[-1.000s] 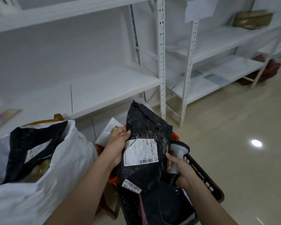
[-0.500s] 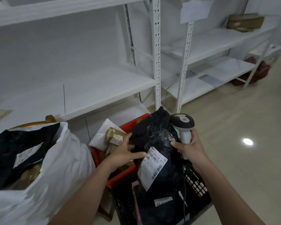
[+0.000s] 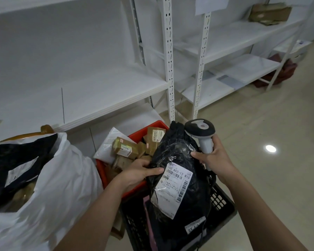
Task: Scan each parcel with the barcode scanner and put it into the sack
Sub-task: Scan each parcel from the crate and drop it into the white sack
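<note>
Here the left hand [image 3: 138,171] grips a crinkled black plastic parcel [image 3: 178,178] labelled "502 602-12 815"; the right hand [image 3: 214,160] clasps a grey pistol-shaped barcode scanner [image 3: 201,131]; a white woven sack [image 3: 58,178] gapes nearby.

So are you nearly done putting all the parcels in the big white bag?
Not nearly. The white sack already holds a dark parcel, so some are done. In hand now: the left hand holds a black parcel, label up, and the right hand holds the scanner. Still left: small brown boxes in the red crate and more bags in the black crate.
</note>
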A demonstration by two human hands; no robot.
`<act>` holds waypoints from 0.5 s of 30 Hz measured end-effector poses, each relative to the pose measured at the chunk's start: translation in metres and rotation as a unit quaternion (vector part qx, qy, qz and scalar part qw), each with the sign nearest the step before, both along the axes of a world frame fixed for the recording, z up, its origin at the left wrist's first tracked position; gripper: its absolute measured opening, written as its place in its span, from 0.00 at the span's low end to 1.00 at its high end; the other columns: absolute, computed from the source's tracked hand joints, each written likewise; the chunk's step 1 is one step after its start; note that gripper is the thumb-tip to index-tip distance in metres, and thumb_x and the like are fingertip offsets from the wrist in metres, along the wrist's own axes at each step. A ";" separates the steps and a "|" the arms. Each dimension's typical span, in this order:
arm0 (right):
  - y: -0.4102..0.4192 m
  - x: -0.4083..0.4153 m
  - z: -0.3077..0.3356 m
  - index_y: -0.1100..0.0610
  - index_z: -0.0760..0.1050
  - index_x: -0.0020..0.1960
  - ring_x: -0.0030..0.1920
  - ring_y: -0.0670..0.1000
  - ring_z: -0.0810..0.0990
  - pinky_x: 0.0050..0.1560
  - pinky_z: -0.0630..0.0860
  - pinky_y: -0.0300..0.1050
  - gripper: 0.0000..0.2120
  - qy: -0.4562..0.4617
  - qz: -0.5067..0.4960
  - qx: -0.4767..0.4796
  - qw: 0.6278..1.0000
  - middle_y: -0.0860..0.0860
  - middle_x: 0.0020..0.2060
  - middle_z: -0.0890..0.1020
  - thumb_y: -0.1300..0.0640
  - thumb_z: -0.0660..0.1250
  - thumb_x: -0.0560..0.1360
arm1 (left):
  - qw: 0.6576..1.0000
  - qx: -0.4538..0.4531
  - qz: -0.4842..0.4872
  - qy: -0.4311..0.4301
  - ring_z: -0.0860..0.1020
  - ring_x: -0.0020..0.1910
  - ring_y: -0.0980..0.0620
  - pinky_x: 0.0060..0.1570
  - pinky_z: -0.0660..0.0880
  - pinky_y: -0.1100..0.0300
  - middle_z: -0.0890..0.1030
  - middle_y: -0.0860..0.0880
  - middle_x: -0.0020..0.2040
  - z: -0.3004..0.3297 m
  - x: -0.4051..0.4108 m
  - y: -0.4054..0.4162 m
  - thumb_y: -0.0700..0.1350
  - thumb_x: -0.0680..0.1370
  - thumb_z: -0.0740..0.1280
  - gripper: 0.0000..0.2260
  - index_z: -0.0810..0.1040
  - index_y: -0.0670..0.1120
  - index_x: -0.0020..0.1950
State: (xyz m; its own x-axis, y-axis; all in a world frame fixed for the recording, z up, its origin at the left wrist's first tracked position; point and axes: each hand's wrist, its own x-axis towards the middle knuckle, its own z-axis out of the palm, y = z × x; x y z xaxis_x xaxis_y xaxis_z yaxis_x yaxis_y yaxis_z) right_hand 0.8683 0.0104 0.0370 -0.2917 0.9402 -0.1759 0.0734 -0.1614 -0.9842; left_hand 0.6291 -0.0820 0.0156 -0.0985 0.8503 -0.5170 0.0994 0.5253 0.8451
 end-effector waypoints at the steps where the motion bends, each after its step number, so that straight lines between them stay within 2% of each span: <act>1: 0.000 -0.001 -0.001 0.48 0.69 0.59 0.33 0.45 0.78 0.34 0.78 0.39 0.26 -0.007 -0.011 0.005 1.000 0.53 0.42 0.79 0.67 0.76 0.70 | 1.000 0.001 0.002 0.025 0.84 0.51 0.48 0.59 0.77 0.52 0.86 0.46 0.48 0.000 0.000 0.000 0.54 0.60 0.81 0.25 0.84 0.41 0.50; 3: 0.001 -0.003 -0.004 0.50 0.70 0.58 0.28 0.42 0.78 0.30 0.75 0.35 0.21 -0.021 -0.048 0.001 0.999 0.52 0.43 0.81 0.65 0.75 0.72 | 0.994 0.004 0.033 0.109 0.84 0.45 0.51 0.47 0.79 0.61 0.86 0.49 0.43 -0.001 -0.002 0.000 0.51 0.66 0.80 0.16 0.85 0.42 0.44; 5: 0.000 -0.003 -0.004 0.52 0.71 0.59 0.28 0.42 0.79 0.28 0.73 0.34 0.17 -0.049 -0.075 -0.014 0.996 0.51 0.42 0.80 0.59 0.74 0.74 | 0.976 0.011 0.131 0.176 0.82 0.41 0.50 0.37 0.76 0.65 0.85 0.48 0.41 -0.004 -0.008 0.000 0.48 0.71 0.77 0.12 0.84 0.39 0.42; 7: -0.002 -0.003 -0.001 0.53 0.73 0.58 0.32 0.45 0.79 0.29 0.73 0.37 0.13 -0.055 -0.065 -0.061 0.995 0.50 0.41 0.79 0.54 0.71 0.77 | 0.941 0.010 0.259 0.218 0.81 0.42 0.46 0.40 0.74 0.58 0.83 0.44 0.40 -0.008 -0.018 -0.002 0.47 0.74 0.74 0.13 0.80 0.38 0.37; 9: -0.007 -0.005 0.006 0.53 0.75 0.56 0.34 0.47 0.79 0.31 0.74 0.39 0.08 -0.016 -0.027 -0.132 0.991 0.51 0.40 0.80 0.51 0.67 0.79 | 0.909 0.005 0.337 0.245 0.80 0.44 0.40 0.43 0.74 0.52 0.80 0.40 0.37 -0.012 -0.027 -0.005 0.46 0.76 0.71 0.15 0.77 0.39 0.33; 10: -0.010 -0.007 0.011 0.54 0.75 0.56 0.33 0.49 0.79 0.31 0.74 0.40 0.07 -0.001 0.001 -0.162 0.987 0.52 0.40 0.80 0.52 0.65 0.81 | 0.899 0.007 0.357 0.254 0.79 0.41 0.39 0.42 0.73 0.51 0.79 0.40 0.35 -0.014 -0.030 -0.006 0.46 0.77 0.70 0.17 0.76 0.39 0.31; 12: -0.018 -0.011 0.022 0.57 0.75 0.61 0.31 0.50 0.78 0.31 0.74 0.42 0.11 0.024 0.067 -0.196 0.978 0.55 0.37 0.79 0.54 0.61 0.83 | 0.886 0.003 0.371 0.277 0.73 0.30 0.44 0.34 0.68 0.55 0.72 0.44 0.26 -0.019 -0.032 -0.010 0.44 0.77 0.68 0.21 0.69 0.42 0.25; 15: -0.031 -0.021 0.044 0.58 0.75 0.62 0.27 0.49 0.79 0.29 0.75 0.40 0.11 0.046 0.135 -0.171 0.975 0.56 0.36 0.78 0.56 0.60 0.83 | 0.887 0.010 0.349 0.301 0.64 0.24 0.49 0.28 0.61 0.58 0.64 0.48 0.22 -0.025 -0.031 -0.016 0.42 0.77 0.67 0.24 0.61 0.44 0.23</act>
State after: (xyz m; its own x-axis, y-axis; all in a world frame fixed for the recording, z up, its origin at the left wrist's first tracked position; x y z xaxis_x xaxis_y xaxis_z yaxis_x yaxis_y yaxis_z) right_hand 0.8475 -0.0209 0.0809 -0.5491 0.7182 -0.4274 0.0721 -0.4688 -0.8804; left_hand 0.5979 -0.0976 -0.0092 -0.8586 0.4809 -0.1775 0.1919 0.6226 0.7587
